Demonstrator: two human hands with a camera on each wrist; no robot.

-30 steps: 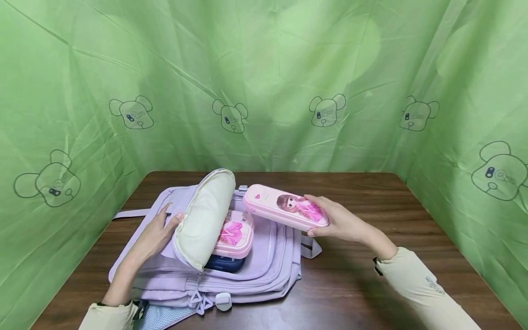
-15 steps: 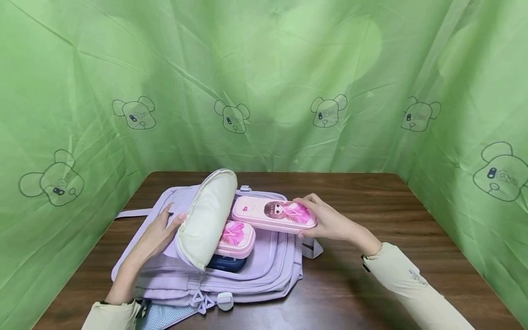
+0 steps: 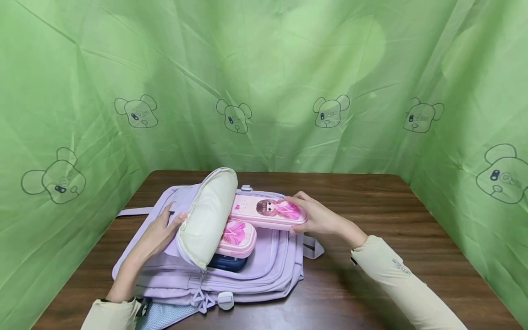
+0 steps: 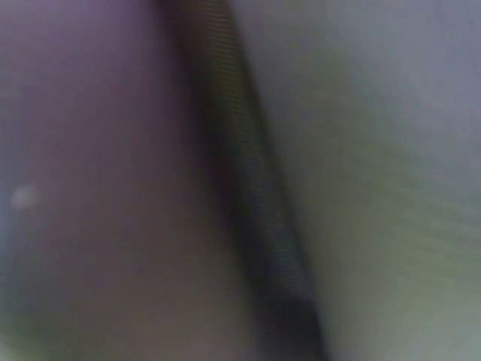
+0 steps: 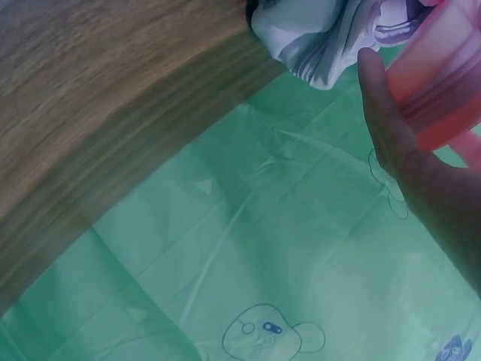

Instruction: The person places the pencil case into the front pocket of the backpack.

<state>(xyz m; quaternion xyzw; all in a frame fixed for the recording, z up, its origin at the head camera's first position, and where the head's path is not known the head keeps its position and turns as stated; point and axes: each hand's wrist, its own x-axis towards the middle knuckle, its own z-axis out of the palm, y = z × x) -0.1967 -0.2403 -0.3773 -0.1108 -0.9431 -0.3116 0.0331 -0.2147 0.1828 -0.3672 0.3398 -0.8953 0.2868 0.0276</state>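
Note:
My right hand (image 3: 315, 215) grips the right end of a long pink pencil case (image 3: 251, 206) printed with a doll-like girl. The case's left end is tucked behind the raised cream-lined flap (image 3: 208, 215) of a lilac backpack (image 3: 264, 270) lying on the table. My left hand (image 3: 158, 233) holds that flap up at its left edge, thumb on the lining. Inside the pocket, a second pink case (image 3: 237, 238) lies over a dark blue case (image 3: 228, 262), both partly hidden by the flap. In the right wrist view the pink pencil case (image 5: 440, 83) sits between thumb and fingers.
The brown wooden table (image 3: 350, 284) extends right of the backpack, with a grey strap (image 3: 312, 247) lying there. A light blue mesh piece (image 3: 165, 316) pokes out below the bag. Green curtains (image 3: 272, 68) surround the table. The left wrist view is blurred.
My right hand has moved left and slightly down with the pink pencil case, whose left end has gone behind the flap. My left hand and the flap have stayed nearly still.

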